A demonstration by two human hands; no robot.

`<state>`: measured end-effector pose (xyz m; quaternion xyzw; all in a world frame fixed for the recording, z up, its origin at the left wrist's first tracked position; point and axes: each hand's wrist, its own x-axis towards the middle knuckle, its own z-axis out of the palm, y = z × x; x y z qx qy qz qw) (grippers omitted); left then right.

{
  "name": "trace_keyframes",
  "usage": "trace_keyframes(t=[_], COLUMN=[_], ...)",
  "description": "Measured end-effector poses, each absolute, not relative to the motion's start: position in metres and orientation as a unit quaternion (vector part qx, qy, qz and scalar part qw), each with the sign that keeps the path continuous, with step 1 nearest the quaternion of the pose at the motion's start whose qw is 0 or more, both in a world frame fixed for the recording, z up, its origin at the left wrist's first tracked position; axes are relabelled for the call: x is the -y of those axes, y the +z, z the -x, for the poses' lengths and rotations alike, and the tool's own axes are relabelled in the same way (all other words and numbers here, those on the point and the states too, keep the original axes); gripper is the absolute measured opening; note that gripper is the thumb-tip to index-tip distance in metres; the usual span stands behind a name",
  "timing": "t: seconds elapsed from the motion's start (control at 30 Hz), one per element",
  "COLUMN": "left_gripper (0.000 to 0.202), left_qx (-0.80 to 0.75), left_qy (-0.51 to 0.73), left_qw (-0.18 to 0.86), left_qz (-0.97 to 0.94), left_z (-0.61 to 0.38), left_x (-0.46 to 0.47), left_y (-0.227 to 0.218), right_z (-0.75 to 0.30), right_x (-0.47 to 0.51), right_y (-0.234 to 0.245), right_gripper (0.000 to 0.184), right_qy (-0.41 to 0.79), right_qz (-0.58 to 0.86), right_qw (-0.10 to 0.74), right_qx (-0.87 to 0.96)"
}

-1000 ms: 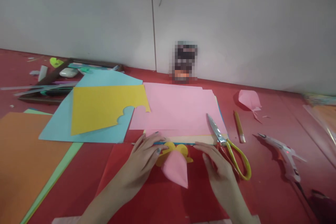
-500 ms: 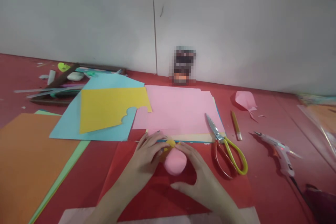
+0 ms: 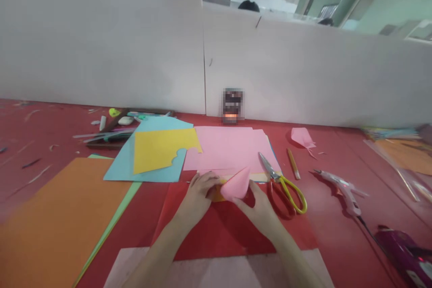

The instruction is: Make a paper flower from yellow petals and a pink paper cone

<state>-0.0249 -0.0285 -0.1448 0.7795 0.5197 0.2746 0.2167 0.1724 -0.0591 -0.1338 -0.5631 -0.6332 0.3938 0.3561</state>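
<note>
Over the red sheet (image 3: 232, 238), my left hand (image 3: 200, 194) is closed on a small yellow paper piece (image 3: 219, 195); part of that piece is hidden by its fingers. Against the yellow piece sits a curved pink paper piece (image 3: 236, 184), tilted with its pointed end up to the right. The thumb and fingers of my right hand (image 3: 260, 209) grip the pink piece from its right side. Scissors (image 3: 281, 180) with yellow and red handles lie just right of my right hand.
A pencil (image 3: 293, 164), a folded pink paper shape (image 3: 303, 137) and a glue gun (image 3: 342, 186) lie to the right. Yellow (image 3: 162, 148), blue (image 3: 118, 168), pink (image 3: 229, 146) and orange sheets (image 3: 60, 211) spread left and ahead. A white partition (image 3: 135, 58) stands behind.
The pink piece has turned from rounded side facing me to pointed end up. My right thumb has come in onto it. The camera view has tilted up.
</note>
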Motion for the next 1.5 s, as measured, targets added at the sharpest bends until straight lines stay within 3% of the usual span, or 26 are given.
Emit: trace_keyframes(t=[0.2,0.37,0.47,0.73,1.07,1.33,1.5], left_gripper=[0.013,0.033,0.04,0.022,0.017,0.009,0.026], left_qx=[-0.561,-0.547,-0.537,-0.496,-0.477,-0.48,-0.498], left_qy=[0.229,0.213,0.207,0.202,0.168,0.175,0.175], left_qw=[0.173,0.161,0.165,0.176,0.134,0.083,0.092], left_qz=[-0.777,-0.794,-0.801,-0.826,-0.853,-0.856,-0.844], left_z=[0.011,0.007,0.009,0.01,0.007,0.002,0.001], left_x=[0.035,0.04,0.039,0.033,0.035,0.04,0.042], left_y=[-0.13,-0.133,-0.137,-0.139,-0.131,-0.13,-0.131], right_z=[-0.179,-0.175,-0.171,-0.175,-0.189,-0.185,-0.185], right_x=[0.03,-0.019,-0.042,-0.028,0.022,0.034,0.037], right_y=[-0.137,-0.136,-0.145,-0.166,-0.153,-0.138,-0.136], right_gripper=[0.044,0.043,0.046,0.059,0.03,0.029,0.029], right_qy=[0.239,0.158,0.157,0.156,0.193,0.257,0.277], right_qz=[0.605,0.67,0.69,0.672,0.632,0.64,0.636], right_qw=[0.396,0.368,0.359,0.379,0.45,0.452,0.462], right_qx=[0.648,0.625,0.609,0.617,0.601,0.566,0.553])
